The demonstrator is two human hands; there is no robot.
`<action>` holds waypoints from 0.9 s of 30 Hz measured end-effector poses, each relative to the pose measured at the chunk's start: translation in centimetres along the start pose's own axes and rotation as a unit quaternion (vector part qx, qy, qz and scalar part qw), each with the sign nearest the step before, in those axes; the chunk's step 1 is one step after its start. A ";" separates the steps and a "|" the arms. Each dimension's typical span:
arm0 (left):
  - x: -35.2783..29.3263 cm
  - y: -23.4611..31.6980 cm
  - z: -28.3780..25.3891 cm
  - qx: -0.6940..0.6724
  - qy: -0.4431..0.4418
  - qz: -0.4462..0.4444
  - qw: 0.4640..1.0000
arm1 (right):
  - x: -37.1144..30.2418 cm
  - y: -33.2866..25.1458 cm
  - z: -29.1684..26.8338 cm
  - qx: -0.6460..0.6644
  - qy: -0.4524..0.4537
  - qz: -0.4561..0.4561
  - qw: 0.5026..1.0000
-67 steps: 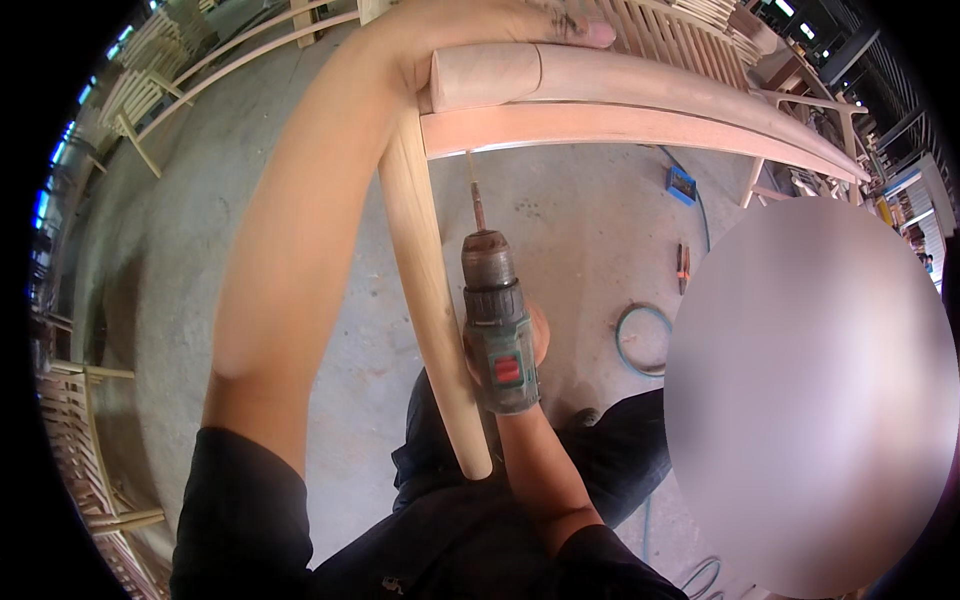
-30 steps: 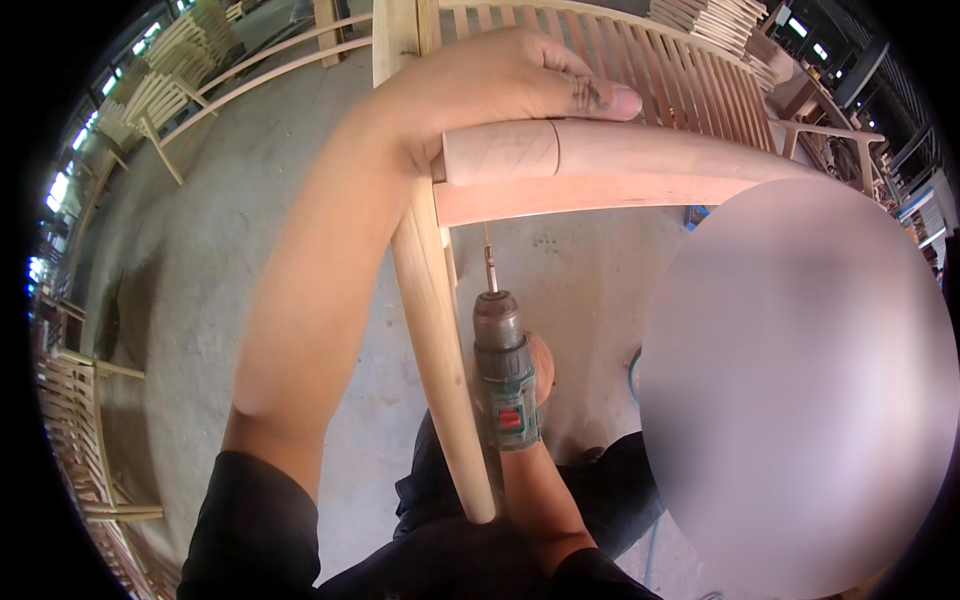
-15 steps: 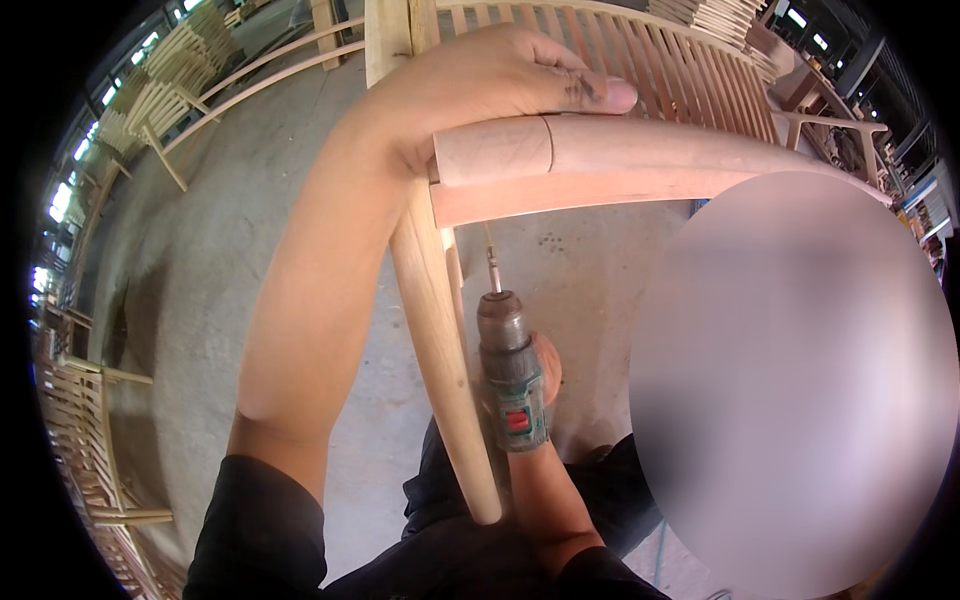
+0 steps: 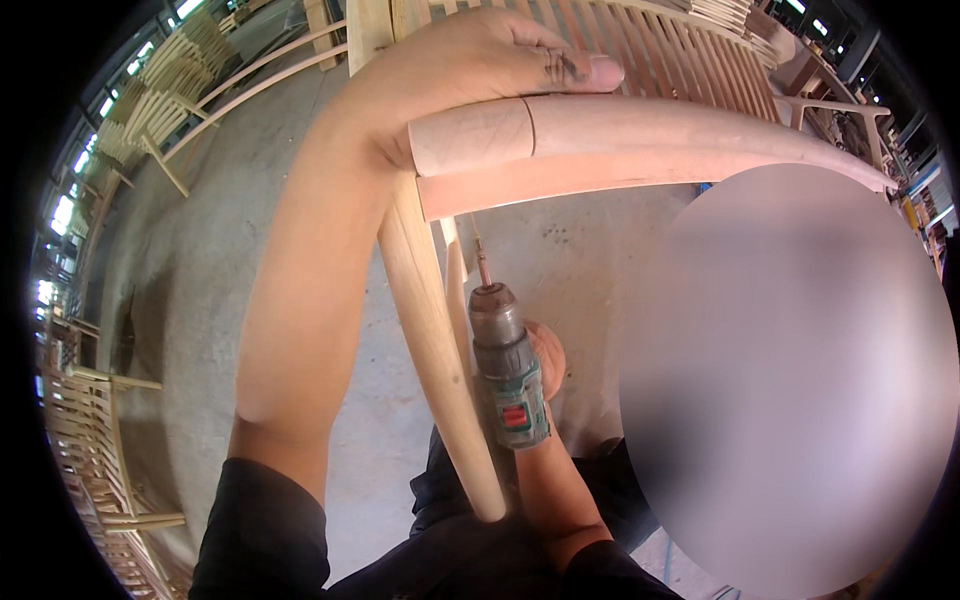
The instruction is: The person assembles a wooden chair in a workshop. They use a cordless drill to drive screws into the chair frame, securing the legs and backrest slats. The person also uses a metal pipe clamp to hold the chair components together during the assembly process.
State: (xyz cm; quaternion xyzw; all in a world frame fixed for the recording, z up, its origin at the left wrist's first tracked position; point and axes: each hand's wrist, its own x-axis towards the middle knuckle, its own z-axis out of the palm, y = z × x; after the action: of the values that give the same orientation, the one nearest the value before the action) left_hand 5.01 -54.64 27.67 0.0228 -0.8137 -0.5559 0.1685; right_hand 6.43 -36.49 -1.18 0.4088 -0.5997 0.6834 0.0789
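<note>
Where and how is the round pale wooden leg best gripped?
Probably around its bare stretch near the person's body, coming from the left: the wooden leg is slim and rounded there, while the drill and right hand crowd its right side.

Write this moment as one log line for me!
left hand: on curved wooden rail | right hand: holding drill | bit: pointing toward rail

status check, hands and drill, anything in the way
Left hand on curved wooden rail. Right hand gripping drill, bit pointing toward rail, contact unclear. Right of view blurred, can't tell there.
</note>
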 end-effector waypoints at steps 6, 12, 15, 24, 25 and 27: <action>0.1 0.4 -0.2 -0.007 -0.038 -0.018 0.999 | 0.0 1.6 0.4 0.067 -0.015 0.063 0.996; 0.1 0.2 -0.5 0.001 -0.042 -0.005 0.999 | 1.6 0.7 0.2 0.050 -0.014 0.020 0.998; -0.6 0.3 0.4 -0.043 -0.013 0.003 0.999 | 2.5 0.4 0.6 0.011 0.015 -0.087 0.996; -1.1 0.5 2.2 0.006 -0.040 0.055 0.998 | 0.0 2.1 0.9 -0.024 0.029 -0.054 0.998; -1.4 1.5 2.4 0.038 -0.078 0.037 0.996 | -1.5 2.7 0.9 -0.014 0.018 0.014 1.000; -1.7 1.8 2.5 0.049 -0.084 0.040 0.994 | -2.7 3.0 0.9 0.022 0.011 0.086 0.996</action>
State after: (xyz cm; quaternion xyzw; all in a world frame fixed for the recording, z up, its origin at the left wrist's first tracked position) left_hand 6.11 -51.32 28.13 -0.0487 -0.8515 -0.5081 0.1203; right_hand 6.77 -37.08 -5.27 0.3492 -0.6164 0.7056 0.0172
